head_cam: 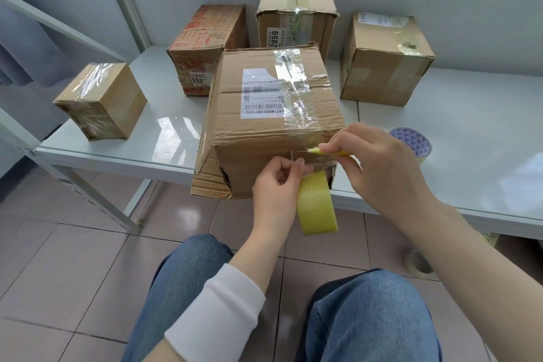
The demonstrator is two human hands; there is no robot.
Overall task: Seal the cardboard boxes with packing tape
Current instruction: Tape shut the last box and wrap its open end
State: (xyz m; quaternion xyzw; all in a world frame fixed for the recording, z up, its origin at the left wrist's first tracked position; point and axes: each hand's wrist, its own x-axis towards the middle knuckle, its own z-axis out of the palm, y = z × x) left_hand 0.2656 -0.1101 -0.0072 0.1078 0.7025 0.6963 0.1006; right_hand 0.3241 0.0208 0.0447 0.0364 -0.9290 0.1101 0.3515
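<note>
A large cardboard box [264,123] with a white shipping label and clear tape across its top stands at the front edge of the white table [440,156]. My left hand [276,185] pinches the tape strip against the box's front face, and a yellowish tape roll [317,206] hangs just below it. My right hand [379,164] grips a yellow cutter [316,151], whose tip touches the tape on the box's front face.
Four more boxes stand on the table: a small one [101,100] at left, a red-printed one [205,44], a tall one [295,15] at the back, one [385,59] at right. A second tape roll [411,141] lies at right, another roll [418,261] on the tiled floor.
</note>
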